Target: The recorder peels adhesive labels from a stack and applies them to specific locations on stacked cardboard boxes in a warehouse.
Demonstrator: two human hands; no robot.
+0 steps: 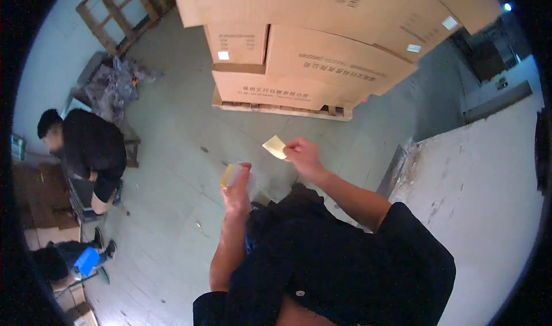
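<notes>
My left hand (236, 198) is closed around a small stack of white and yellow paper slips (231, 175), its thumb lying over them. Between the fingertips of my right hand (306, 158) I pinch a pale yellow square slip of paper (274, 146), held up in front of me and apart from the stack. Whether the slip is a label or only backing paper is too small to tell. Beyond both hands rise large brown cardboard boxes (322, 67); several of them carry small white labels (223, 55).
The boxes stand on a wooden pallet (276, 112). On the left a person in black (95, 145) sits bent over, with another partly visible person below. Crumpled clear plastic (118, 87) lies behind them, near a leaning wooden pallet (115, 15). A white panel (477, 193) stands on my right.
</notes>
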